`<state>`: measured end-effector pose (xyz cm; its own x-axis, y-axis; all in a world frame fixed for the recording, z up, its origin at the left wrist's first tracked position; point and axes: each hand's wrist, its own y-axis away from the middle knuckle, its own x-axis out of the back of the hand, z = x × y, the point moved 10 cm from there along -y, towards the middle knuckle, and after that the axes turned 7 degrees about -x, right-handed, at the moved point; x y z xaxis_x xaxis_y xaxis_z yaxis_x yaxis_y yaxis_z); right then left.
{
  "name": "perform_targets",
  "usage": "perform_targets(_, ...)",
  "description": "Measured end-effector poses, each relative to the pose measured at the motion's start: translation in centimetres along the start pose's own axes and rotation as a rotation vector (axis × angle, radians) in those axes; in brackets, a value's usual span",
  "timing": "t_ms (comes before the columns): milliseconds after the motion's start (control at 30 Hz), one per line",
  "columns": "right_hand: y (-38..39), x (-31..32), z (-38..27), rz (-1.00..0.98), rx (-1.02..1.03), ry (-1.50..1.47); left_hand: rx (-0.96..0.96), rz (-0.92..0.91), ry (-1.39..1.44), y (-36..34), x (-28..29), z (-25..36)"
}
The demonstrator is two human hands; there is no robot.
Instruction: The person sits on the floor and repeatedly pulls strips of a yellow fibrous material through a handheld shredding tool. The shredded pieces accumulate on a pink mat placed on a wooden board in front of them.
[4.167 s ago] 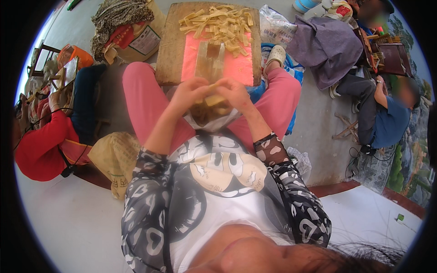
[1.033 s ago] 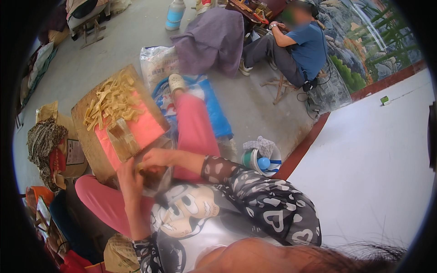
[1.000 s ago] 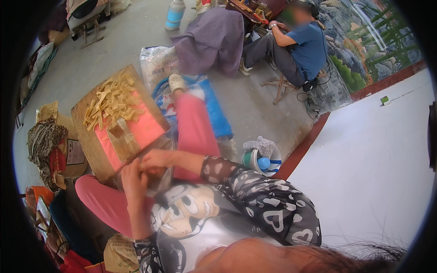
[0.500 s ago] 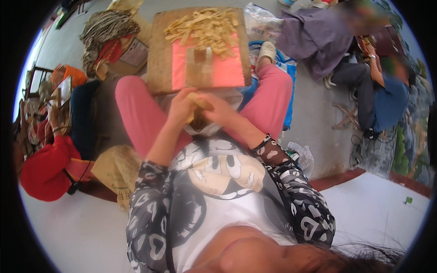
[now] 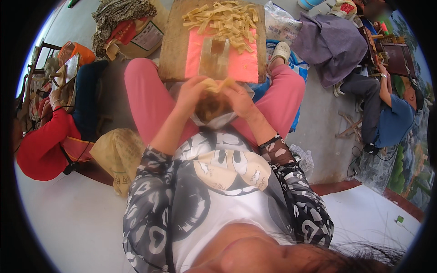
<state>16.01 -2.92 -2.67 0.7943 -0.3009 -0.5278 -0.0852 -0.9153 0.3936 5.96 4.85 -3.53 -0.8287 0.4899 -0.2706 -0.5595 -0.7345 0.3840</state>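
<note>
Raised since a moment ago, the pale yellow strip (image 5: pixel 211 85) is pinched by our left hand (image 5: pixel 192 94) and right hand (image 5: pixel 238 98), both curled closed, just beside the near edge of our counter (image 5: pixel 172 59), above a plastic bag (image 5: pixel 219 122). Wood borders the pink sheet (image 5: pixel 246 64) and heaped strips (image 5: pixel 223 20); grey floor (image 5: pixel 321 150) surrounds us.

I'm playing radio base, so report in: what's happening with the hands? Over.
Left hand and right hand: pinching a yellow strip. Bag underneath. Strip pile beyond, on board. Nothing seen blocking the hands.

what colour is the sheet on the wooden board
The sheet is bright pink, best seen in the head view.
</note>
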Motion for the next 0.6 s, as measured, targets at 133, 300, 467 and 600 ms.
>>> perform_targets(133,-0.4,0.8,0.5,-0.008,-0.024,-0.318,-0.336,-0.125,-0.413,0.1,-1.0,1.9)
perform_targets(300,-0.1,0.6,2.3,0.024,-0.305,-0.198,-0.74,-0.365,-0.576,4.1,-5.6,6.2)
perform_targets(467,-0.6,1.7,2.3,0.025,-0.228,0.123,-0.367,-0.263,-0.652,1.2,-2.8,1.3)
perform_targets(600,0.3,-0.1,-0.1,0.048,0.034,0.541,-0.239,-0.222,-0.657,0.6,-1.9,0.3)
